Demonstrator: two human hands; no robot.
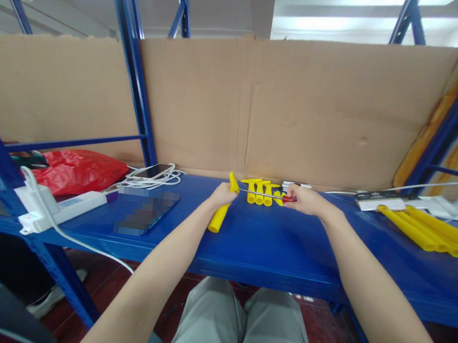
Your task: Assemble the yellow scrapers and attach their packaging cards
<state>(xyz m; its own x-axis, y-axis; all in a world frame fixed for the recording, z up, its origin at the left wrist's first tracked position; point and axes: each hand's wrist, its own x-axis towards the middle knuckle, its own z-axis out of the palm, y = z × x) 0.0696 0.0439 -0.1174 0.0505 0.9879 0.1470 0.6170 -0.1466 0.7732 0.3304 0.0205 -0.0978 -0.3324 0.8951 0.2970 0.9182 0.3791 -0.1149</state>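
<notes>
My left hand (224, 195) is closed around a yellow T-shaped plastic piece (218, 219), its tube end pointing down toward me and its crosspiece above my fingers. A screwdriver (288, 199) with a red handle is gripped in my right hand (302, 199). Its thin metal shaft runs level to the left, and the tip meets the yellow piece near its crosspiece; whether it is in a screw is too small to tell. Behind the shaft, several similar yellow T-shaped pieces (260, 192) lie side by side on the blue shelf (271, 239). Small yellow parts (278, 196) lie by my right fingers.
Long yellow tubes (427, 234) and a black-and-white box (379, 201) lie at right. To the left are a blurred flat dark object (147, 212), a white power strip (68, 207), coiled white cable (156, 177) and a red plastic bag (81, 170). Cardboard (325, 111) stands behind.
</notes>
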